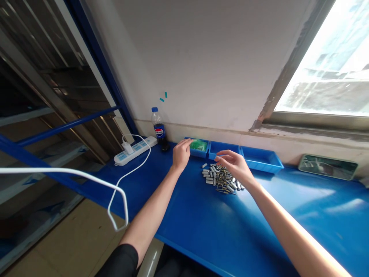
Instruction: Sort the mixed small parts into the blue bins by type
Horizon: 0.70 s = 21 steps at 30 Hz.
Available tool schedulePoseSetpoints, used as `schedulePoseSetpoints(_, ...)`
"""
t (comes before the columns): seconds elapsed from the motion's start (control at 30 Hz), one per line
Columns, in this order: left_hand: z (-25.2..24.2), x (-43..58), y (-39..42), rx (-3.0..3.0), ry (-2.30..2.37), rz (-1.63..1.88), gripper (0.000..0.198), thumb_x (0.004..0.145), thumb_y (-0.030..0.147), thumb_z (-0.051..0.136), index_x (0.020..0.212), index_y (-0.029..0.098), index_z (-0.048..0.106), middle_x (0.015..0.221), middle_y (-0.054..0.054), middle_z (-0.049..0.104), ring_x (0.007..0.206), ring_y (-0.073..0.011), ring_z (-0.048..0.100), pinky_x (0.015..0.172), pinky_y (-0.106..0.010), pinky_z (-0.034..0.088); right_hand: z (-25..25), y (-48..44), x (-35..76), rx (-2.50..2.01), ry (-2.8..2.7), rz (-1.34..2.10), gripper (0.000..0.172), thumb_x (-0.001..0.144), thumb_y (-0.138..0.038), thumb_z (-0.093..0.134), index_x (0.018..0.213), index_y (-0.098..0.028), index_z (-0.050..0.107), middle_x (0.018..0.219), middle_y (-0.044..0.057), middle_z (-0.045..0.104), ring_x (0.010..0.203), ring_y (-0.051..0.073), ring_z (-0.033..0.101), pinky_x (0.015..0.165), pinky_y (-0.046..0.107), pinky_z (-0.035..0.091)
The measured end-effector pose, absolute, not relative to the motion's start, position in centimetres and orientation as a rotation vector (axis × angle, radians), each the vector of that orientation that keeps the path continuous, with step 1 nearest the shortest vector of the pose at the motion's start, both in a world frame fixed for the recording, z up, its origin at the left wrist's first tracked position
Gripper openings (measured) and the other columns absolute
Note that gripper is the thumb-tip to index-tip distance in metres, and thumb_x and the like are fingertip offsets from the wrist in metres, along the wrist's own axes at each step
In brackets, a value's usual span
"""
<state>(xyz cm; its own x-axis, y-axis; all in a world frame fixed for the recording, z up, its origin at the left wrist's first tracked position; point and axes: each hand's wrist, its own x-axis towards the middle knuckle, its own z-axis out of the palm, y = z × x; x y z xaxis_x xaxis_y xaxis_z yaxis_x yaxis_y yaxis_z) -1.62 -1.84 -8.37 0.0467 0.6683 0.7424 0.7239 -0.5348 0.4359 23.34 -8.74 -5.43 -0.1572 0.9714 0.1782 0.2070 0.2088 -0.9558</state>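
My left hand [181, 154] is at the near left edge of the left blue bin [198, 154], its fingers stretched out flat toward a green plastic bag [198, 144] inside. Its thumb is mostly hidden. My right hand [235, 164] hovers over the far side of a loose pile. Its fingers are bent, with a small gap between thumb and forefinger, and nothing shows in it. The pile mixes thin metal screws or pins [223, 177] with short grey cylinders [210, 181]; my right hand hides part of it.
A middle bin [223, 148] and a right bin [262, 159] stand against the wall on the blue table [196, 223]. A cola bottle [160, 130], a power strip [135, 151] with a white cable [128, 175], and a phone-like flat object [328, 167] lie around.
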Motion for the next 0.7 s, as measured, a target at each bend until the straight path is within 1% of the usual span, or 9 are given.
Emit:
schedulePoseSetpoints(0.07,-8.9,-1.6,-1.8,-2.274,-1.553,-1.264,0.043,0.092,-0.002,0.046,0.114,0.016,0.078,0.126,-0.011,0.076,0.131,-0.0279,0.064,0.113,-0.049,0.053,-5.3,-8.7,23.4,-1.148,-1.579,1.047,0.047,0.085,-0.06,0.075,0.11,-0.021,0.072,0.09,0.009,0.08,0.087,0.026,0.077,0.078,0.035,0.057)
schedulePoseSetpoints(0.13,-9.2,-1.3,-1.9,-2.27,-1.605,-1.125,0.049,0.088,-0.005,0.045,0.119,0.016,0.077,0.128,-0.012,0.074,0.138,-0.0304,0.057,0.114,-0.052,0.052,-5.1,-8.7,23.5,-1.151,-1.586,1.045,0.047,0.085,-0.06,0.075,0.11,-0.02,0.072,0.092,0.01,0.081,0.087,0.026,0.077,0.078,0.035,0.057)
schedulePoseSetpoints(0.27,-9.3,-0.7,-2.4,-2.329,-1.539,-1.07,0.052,0.092,-0.001,0.044,0.135,0.015,0.068,0.141,-0.012,0.067,0.144,-0.0293,0.05,0.118,-0.05,0.048,-4.6,-8.5,24.0,-1.163,-1.585,1.028,0.046,0.086,-0.059,0.074,0.109,-0.02,0.072,0.095,0.01,0.081,0.088,0.026,0.077,0.078,0.035,0.057)
schedulePoseSetpoints(0.4,-9.4,-0.3,-2.8,-2.368,-1.538,-1.018,0.043,0.094,0.006,0.048,0.128,0.015,0.072,0.136,-0.013,0.069,0.144,-0.0326,0.048,0.117,-0.055,0.048,-4.6,-8.3,24.8,-1.19,-1.603,1.011,0.04,0.088,-0.054,0.072,0.109,-0.02,0.072,0.095,0.009,0.081,0.088,0.026,0.077,0.078,0.035,0.057)
schedulePoseSetpoints(0.5,-9.2,0.3,-3.3,-2.352,-1.428,-1.108,0.042,0.092,0.004,0.049,0.125,0.016,0.073,0.139,-0.013,0.066,0.147,-0.0319,0.044,0.121,-0.054,0.044,-5.3,-7.8,25.2,-1.262,-1.668,0.939,0.03,0.089,-0.046,0.07,0.105,-0.021,0.073,0.092,0.008,0.081,0.086,0.024,0.077,0.076,0.033,0.056)
schedulePoseSetpoints(0.53,-9.1,0.7,-3.5,-2.369,-1.366,-1.148,0.041,0.092,0.003,0.05,0.122,0.017,0.074,0.137,-0.012,0.067,0.146,-0.0316,0.044,0.121,-0.054,0.044,-5.4,-7.6,25.3,-1.289,-1.694,0.907,0.027,0.089,-0.043,0.068,0.104,-0.02,0.074,0.09,0.007,0.081,0.083,0.023,0.077,0.074,0.032,0.056)
schedulePoseSetpoints(0.57,-9.0,1.1,-3.8,-2.407,-1.306,-1.184,0.039,0.092,0.003,0.05,0.119,0.017,0.074,0.132,-0.012,0.069,0.142,-0.0306,0.047,0.12,-0.053,0.045,-5.5,-7.4,25.4,-1.315,-1.717,0.876,0.025,0.089,-0.041,0.067,0.102,-0.02,0.074,0.087,0.006,0.08,0.079,0.022,0.076,0.072,0.031,0.055)
schedulePoseSetpoints(0.63,-8.8,2.0,-4.4,-2.549,-1.171,-1.223,0.034,0.093,0.005,0.051,0.112,0.017,0.076,0.123,-0.012,0.071,0.13,-0.0275,0.057,0.113,-0.049,0.052,-4.9,-7.2,25.7,-1.367,-1.763,0.829,0.025,0.089,-0.038,0.065,0.101,-0.019,0.076,0.08,0.005,0.079,0.069,0.02,0.072,0.067,0.029,0.052)
schedulePoseSetpoints(0.7,-8.8,2.8,-5.1,-2.701,-1.052,-1.213,0.03,0.094,0.007,0.052,0.109,0.017,0.076,0.118,-0.011,0.072,0.119,-0.0249,0.062,0.108,-0.045,0.056,-3.4,-7.7,26.2,-1.408,-1.893,0.804,0.023,0.087,-0.034,0.066,0.098,-0.018,0.078,0.073,0.004,0.076,0.065,0.018,0.069,0.061,0.027,0.049)
